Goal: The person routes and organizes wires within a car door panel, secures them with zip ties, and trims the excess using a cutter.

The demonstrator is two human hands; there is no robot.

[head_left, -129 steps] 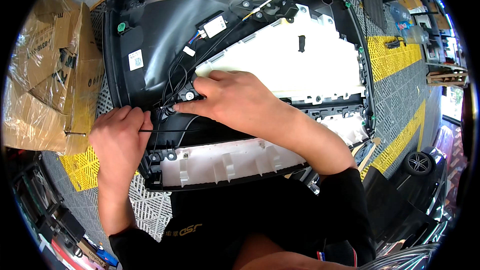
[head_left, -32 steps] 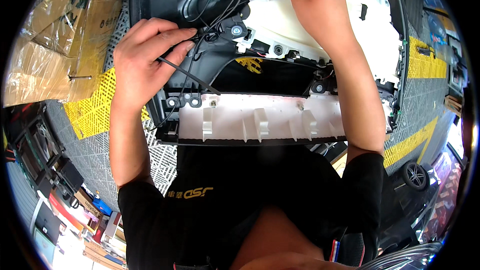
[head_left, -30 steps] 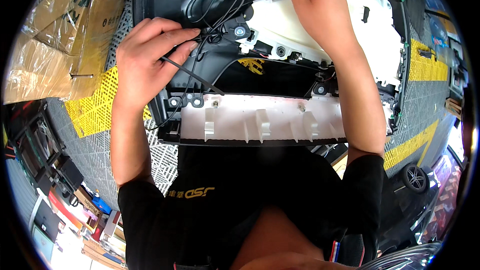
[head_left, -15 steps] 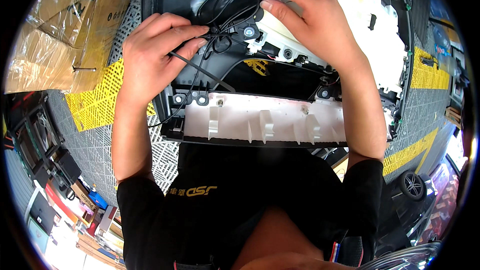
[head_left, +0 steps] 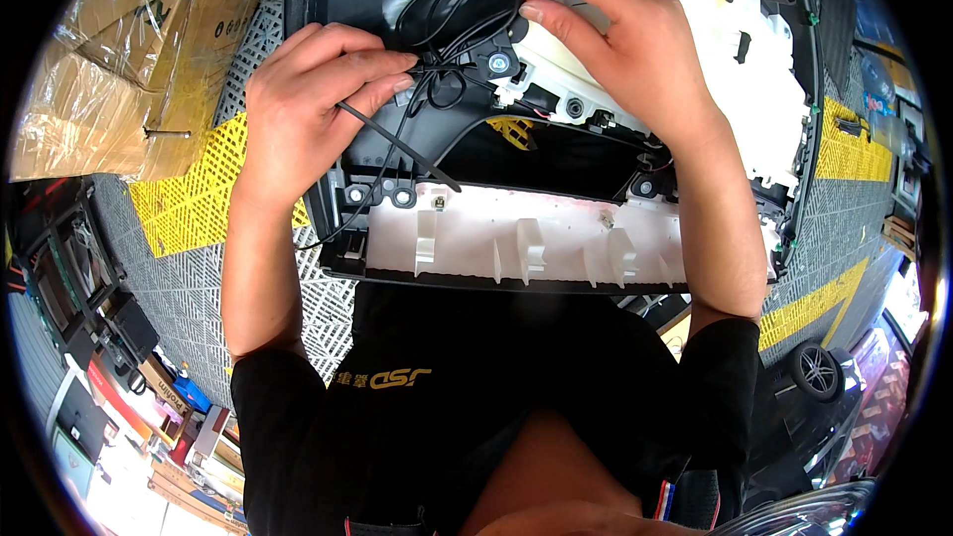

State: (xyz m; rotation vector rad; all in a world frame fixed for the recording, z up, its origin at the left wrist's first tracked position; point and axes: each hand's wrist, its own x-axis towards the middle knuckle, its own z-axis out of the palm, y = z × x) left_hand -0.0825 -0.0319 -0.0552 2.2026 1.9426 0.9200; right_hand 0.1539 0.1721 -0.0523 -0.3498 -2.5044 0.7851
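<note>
A black vehicle trim panel (head_left: 347, 10), probably a door card, lies in front of me with its inner side up. My left hand (head_left: 308, 104) is closed, thumb and fingertips pinching thin black cable at the left of a coiled cable bundle (head_left: 462, 40). A stiff black strip (head_left: 402, 145) like a cable tie runs from under that hand toward the near edge. My right hand (head_left: 625, 35) is closed at the bundle's far right side, its fingertips together on the cable's loop. Beside the coil is a black bracket with a bolt (head_left: 499, 64). White padding (head_left: 735, 89) lies under my right wrist.
A cardboard box (head_left: 109, 69) wrapped in clear film stands at the left. A pale ribbed strip (head_left: 476, 233) lines the panel's near edge, beside a dark opening (head_left: 566, 159). Grey and yellow grid flooring (head_left: 179, 199) surrounds it. A car wheel (head_left: 818, 367) shows at the right.
Both hands stay almost where they were, at the cable bundle. The small loop beside my left fingertips has shifted slightly, and the black strip's free end has moved a little.
</note>
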